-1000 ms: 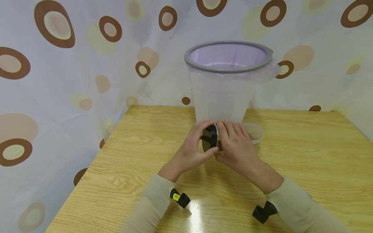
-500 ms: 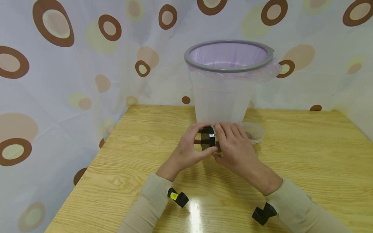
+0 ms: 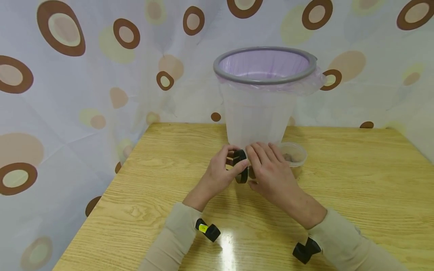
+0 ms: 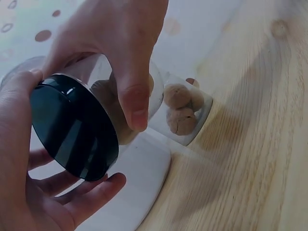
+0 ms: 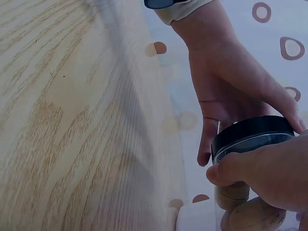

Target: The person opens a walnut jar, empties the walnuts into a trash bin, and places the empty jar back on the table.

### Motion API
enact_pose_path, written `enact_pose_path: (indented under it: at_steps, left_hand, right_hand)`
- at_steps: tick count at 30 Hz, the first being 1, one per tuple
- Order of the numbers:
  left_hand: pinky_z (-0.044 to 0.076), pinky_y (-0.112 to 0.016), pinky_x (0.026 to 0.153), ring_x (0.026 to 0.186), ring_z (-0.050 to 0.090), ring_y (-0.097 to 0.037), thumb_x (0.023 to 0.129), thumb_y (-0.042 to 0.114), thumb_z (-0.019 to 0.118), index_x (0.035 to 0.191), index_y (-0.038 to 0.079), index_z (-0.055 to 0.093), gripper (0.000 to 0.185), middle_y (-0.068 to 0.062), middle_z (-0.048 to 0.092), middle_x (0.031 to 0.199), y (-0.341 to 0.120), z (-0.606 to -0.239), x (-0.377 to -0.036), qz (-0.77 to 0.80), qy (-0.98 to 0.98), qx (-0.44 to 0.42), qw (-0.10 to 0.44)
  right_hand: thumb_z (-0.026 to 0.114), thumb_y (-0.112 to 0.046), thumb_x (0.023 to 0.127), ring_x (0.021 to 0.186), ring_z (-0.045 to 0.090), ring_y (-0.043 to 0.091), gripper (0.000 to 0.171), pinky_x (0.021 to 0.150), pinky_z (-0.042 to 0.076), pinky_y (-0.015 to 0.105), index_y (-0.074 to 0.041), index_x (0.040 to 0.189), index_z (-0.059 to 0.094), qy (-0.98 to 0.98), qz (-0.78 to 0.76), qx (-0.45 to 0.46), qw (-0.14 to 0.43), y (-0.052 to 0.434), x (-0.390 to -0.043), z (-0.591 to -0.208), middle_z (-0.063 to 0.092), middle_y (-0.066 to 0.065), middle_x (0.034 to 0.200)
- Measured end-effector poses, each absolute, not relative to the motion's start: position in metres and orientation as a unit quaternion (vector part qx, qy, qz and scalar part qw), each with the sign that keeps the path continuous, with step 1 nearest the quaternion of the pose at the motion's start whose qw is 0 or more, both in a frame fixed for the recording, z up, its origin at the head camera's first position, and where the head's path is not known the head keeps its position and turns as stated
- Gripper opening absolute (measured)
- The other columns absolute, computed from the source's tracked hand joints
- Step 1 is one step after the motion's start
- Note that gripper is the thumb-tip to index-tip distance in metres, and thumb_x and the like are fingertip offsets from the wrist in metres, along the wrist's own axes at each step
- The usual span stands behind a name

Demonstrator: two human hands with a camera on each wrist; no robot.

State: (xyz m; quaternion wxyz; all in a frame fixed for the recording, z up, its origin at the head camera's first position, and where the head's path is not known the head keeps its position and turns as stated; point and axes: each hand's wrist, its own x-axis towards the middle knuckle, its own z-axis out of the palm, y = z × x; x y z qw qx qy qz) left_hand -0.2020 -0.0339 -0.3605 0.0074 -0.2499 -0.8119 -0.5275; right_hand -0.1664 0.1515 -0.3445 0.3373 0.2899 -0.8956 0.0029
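My left hand [image 3: 217, 175] grips the black lid [image 3: 241, 176] of a clear jar, thumb on its near rim and fingers around the far side. The jar [image 4: 102, 77] lies on its side in the air, its lid facing left. My right hand [image 3: 276, 171] holds the clear body from above and hides most of it in the head view. Brown, walnut-like nuts [image 5: 255, 214] show through the jar wall in the right wrist view. Just behind my right hand stands a clear round tub [image 3: 299, 164], with a few similar brown nuts [image 4: 182, 121] in it.
A tall translucent bin [image 3: 257, 116] with a grey rim and purple liner stands right behind my hands. The wooden table [image 3: 145, 195] reaches back to a patterned curtain [image 3: 190, 94] at the back and left.
My left hand has shifted its hold on the lid: the thumb has moved up across the rim and the lid's face has turned. Both hands and the jar have drifted slightly left.
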Motion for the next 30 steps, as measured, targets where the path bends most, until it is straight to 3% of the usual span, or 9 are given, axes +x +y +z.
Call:
enact_pose_path:
  at_steps: [3, 6, 11, 15, 23, 30]
  left_hand:
    - [0.056, -0.034, 0.085, 0.113, 0.060, -0.025, 0.092, 0.060, 0.056, 0.136, 0.013, 0.048, 0.065, -0.009, 0.058, 0.126, -0.0333, -0.3610, -0.2019, -0.528, -0.811, -0.252, 0.005]
    - [0.054, -0.038, 0.093, 0.126, 0.053, -0.026, 0.093, 0.052, 0.060, 0.143, 0.011, 0.043, 0.067, -0.006, 0.051, 0.135, -0.0339, -0.3619, -0.2010, -0.537, -0.803, -0.259, -0.006]
    - [0.055, -0.038, 0.094, 0.133, 0.046, -0.024, 0.087, 0.026, 0.075, 0.152, 0.013, 0.033, 0.079, -0.006, 0.041, 0.145, -0.0376, -0.3628, -0.1986, -0.528, -0.788, -0.316, 0.007]
    - [0.057, -0.036, 0.090, 0.130, 0.047, -0.028, 0.079, 0.016, 0.082, 0.153, 0.013, 0.032, 0.089, -0.007, 0.040, 0.147, -0.0403, -0.3649, -0.1989, -0.501, -0.784, -0.365, 0.042]
    - [0.059, -0.031, 0.082, 0.123, 0.052, -0.027, 0.081, 0.017, 0.081, 0.151, 0.012, 0.034, 0.084, -0.008, 0.046, 0.138, -0.0408, -0.3662, -0.1996, -0.499, -0.788, -0.357, 0.040]
    - [0.058, -0.027, 0.075, 0.110, 0.059, -0.027, 0.089, 0.034, 0.071, 0.147, 0.018, 0.039, 0.068, -0.004, 0.052, 0.135, -0.0406, -0.3643, -0.1985, -0.519, -0.808, -0.280, -0.007]
  right_hand:
    - [0.099, -0.033, 0.052, 0.127, 0.053, 0.038, 0.103, 0.110, 0.040, 0.052, 0.003, 0.134, 0.050, -0.900, -0.002, 0.286, 0.329, 0.1524, -0.1659, -0.3446, 0.057, 0.021, 0.134]
    - [0.098, -0.033, 0.053, 0.129, 0.052, 0.038, 0.103, 0.111, 0.039, 0.052, 0.004, 0.136, 0.049, -0.905, -0.001, 0.283, 0.319, 0.1537, -0.1650, -0.3446, 0.057, 0.022, 0.136]
    - [0.097, -0.031, 0.055, 0.130, 0.052, 0.038, 0.103, 0.113, 0.037, 0.053, 0.005, 0.138, 0.048, -0.909, 0.013, 0.279, 0.309, 0.1548, -0.1648, -0.3429, 0.056, 0.023, 0.136]
    - [0.099, -0.031, 0.052, 0.130, 0.051, 0.038, 0.106, 0.113, 0.037, 0.053, 0.005, 0.137, 0.048, -0.909, 0.023, 0.281, 0.307, 0.1552, -0.1655, -0.3421, 0.056, 0.023, 0.136]
    - [0.099, -0.032, 0.051, 0.128, 0.052, 0.038, 0.105, 0.111, 0.038, 0.053, 0.004, 0.136, 0.048, -0.901, 0.020, 0.288, 0.325, 0.1560, -0.1662, -0.3453, 0.057, 0.022, 0.134]
    - [0.099, -0.032, 0.053, 0.130, 0.051, 0.037, 0.106, 0.113, 0.036, 0.053, 0.004, 0.138, 0.046, -0.908, 0.017, 0.284, 0.308, 0.1551, -0.1652, -0.3435, 0.056, 0.022, 0.137]
